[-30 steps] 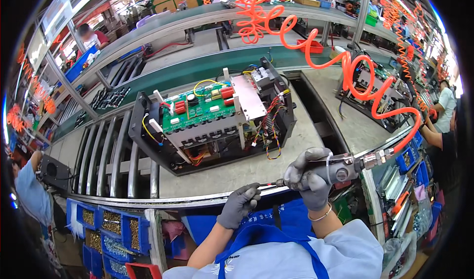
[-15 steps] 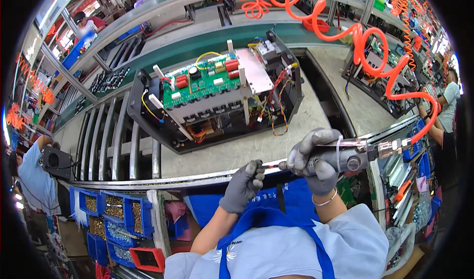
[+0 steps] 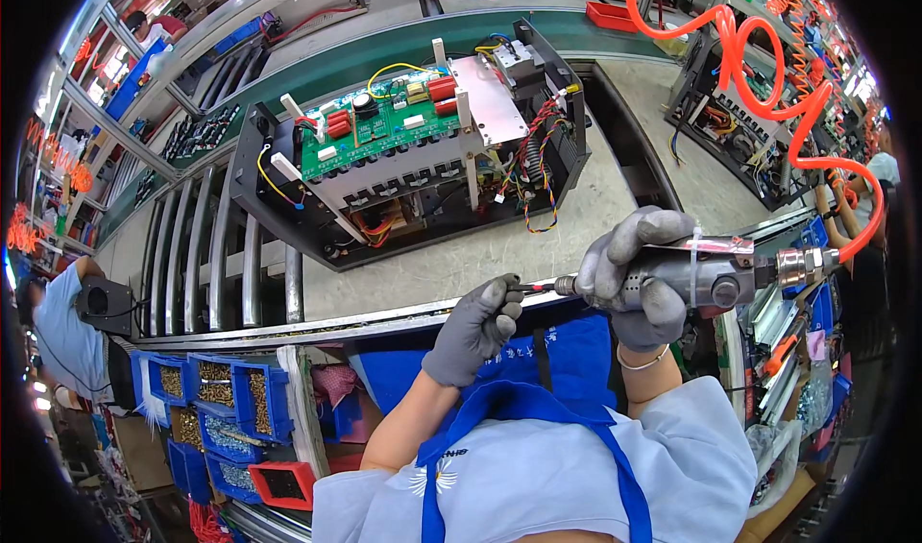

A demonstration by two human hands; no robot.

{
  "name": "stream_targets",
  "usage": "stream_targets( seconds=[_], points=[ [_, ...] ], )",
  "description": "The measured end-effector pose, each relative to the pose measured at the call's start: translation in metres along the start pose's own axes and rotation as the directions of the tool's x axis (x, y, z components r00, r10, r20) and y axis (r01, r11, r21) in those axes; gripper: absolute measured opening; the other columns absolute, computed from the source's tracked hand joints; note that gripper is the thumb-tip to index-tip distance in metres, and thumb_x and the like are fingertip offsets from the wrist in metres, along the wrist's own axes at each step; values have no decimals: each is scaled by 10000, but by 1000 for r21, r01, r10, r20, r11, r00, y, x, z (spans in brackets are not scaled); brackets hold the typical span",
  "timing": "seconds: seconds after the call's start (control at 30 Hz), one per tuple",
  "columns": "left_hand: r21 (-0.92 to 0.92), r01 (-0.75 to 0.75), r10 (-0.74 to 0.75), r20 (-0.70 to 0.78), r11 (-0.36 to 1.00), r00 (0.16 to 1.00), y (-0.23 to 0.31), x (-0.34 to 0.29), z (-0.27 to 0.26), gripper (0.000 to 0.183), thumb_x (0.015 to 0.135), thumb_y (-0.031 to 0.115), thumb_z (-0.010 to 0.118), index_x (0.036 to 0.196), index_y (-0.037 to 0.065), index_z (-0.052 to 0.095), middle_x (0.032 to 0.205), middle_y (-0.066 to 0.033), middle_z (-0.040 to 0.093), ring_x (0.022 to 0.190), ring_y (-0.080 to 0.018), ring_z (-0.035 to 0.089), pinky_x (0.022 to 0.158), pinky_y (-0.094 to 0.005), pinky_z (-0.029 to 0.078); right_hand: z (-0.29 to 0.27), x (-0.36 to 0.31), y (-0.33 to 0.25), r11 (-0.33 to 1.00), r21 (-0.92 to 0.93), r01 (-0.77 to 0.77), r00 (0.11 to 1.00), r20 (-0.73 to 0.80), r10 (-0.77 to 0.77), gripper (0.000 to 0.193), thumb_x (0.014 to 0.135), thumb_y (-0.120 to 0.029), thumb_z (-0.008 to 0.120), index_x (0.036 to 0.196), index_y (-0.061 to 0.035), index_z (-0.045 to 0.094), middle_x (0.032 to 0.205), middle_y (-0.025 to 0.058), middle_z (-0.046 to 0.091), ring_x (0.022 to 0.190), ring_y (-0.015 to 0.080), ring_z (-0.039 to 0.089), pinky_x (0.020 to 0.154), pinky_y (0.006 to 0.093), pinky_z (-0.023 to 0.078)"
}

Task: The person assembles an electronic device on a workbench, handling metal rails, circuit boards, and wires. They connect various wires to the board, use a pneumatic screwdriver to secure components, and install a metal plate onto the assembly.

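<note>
My right hand, in a grey glove, is wrapped round a grey metal air screwdriver held level above the bench's front edge. Its thin bit points left. With gloved thumb and fingertips, my left hand is closed in a pinch at the bit's far end; whether a screw sits there is hidden. Beyond both hands stands an open black metal chassis with a green circuit board on top, white posts and loose coloured wires. Neither hand touches the chassis.
An orange coiled air hose runs from the screwdriver up to the right. Metal rollers lie left of the chassis. Blue bins of screws and a red tray sit lower left. Another chassis and co-workers are at the sides.
Both hands and the screwdriver have shifted slightly up, the screwdriver also rightward, with more of the bit showing. The view has tilted a little, so the chassis appears higher and further left.
</note>
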State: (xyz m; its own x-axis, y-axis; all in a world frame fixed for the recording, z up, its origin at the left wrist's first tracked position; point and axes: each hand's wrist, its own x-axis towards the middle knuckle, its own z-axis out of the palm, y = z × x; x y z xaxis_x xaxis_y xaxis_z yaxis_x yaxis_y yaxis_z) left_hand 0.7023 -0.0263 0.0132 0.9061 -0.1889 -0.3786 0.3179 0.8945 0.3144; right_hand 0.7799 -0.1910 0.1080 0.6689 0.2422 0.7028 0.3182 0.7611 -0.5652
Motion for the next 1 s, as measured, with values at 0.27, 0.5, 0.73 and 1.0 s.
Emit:
stream_targets(
  seconds=[0.27,0.5,0.73,1.0],
  points=[
    [0,-55,54,153,998,987,12,20,11,547,900,468,569,1123,-27,502,917,-79,540,766,-135,558,596,-191,522,8,66,7,988,-153,-8,1000,-10,6,452,860,-243,540,1247,-22,460,858,90,511,489,109,434,476,306,414],
    [-42,-188,189,23,981,982,-3,20,-37,402,967,200,518,1219,-106,453,1175,-228,528,1088,-296,576,957,-372,513,6,165,26,981,-188,35,997,-54,-46,192,809,-51,614,996,-14,590,724,53,612,542,117,595,482,245,482],
    [-180,-186,175,-79,966,981,-7,8,-50,422,921,-50,338,1327,-157,286,1279,-289,427,1180,-380,499,1020,-410,473,-11,190,61,898,-438,28,994,-82,-71,217,783,-39,630,992,-8,578,717,43,601,538,117,595,483,247,483],
    [-114,-112,115,13,987,993,-3,8,-66,406,1002,95,349,1373,-65,313,1297,-236,480,1082,-278,600,875,-316,559,1,202,60,915,-386,-120,990,-111,84,188,776,-53,618,945,12,572,695,40,588,517,120,591,459,243,479]
  ],
)
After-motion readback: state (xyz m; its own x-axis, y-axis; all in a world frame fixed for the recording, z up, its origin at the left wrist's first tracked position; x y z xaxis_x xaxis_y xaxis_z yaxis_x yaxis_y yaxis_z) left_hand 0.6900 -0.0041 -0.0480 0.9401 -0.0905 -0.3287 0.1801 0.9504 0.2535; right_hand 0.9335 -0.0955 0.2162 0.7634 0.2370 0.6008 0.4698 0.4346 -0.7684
